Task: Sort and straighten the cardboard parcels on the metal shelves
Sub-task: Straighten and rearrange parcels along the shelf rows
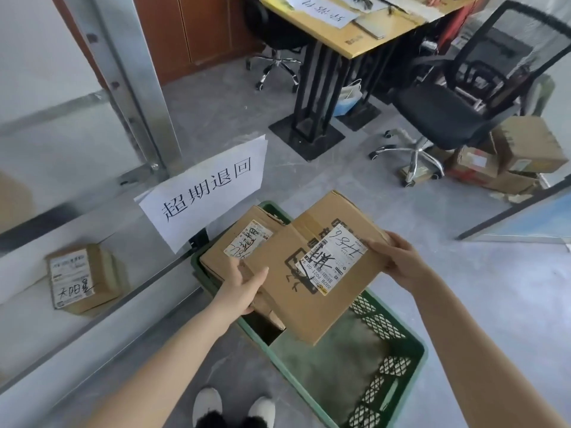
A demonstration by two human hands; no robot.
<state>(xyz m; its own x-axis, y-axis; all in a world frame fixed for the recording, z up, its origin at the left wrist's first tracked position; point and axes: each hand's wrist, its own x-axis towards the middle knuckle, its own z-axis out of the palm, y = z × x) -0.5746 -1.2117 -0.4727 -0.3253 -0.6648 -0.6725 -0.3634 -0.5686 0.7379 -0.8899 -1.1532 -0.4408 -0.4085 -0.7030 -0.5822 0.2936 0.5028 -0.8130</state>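
Note:
I hold a flat cardboard parcel (pixel 287 291) with a white shipping label, tilted above a green plastic crate (pixel 401 366) on the floor. My left hand (pixel 244 285) grips its left edge and my right hand (pixel 392 257) grips its right corner. A second labelled parcel (pixel 228 251) lies in the crate's far end, partly under the held one. A small labelled parcel (pixel 80 278) sits on the low metal shelf (pixel 102 329) to the left.
A paper sign (pixel 207 188) with handwriting hangs above the crate. A metal shelf upright (pixel 123 75) rises at the left. A desk (pixel 349 38), two office chairs (pixel 448 109) and stacked boxes (pixel 509 159) stand beyond. My shoes (pixel 234 409) are beside the crate.

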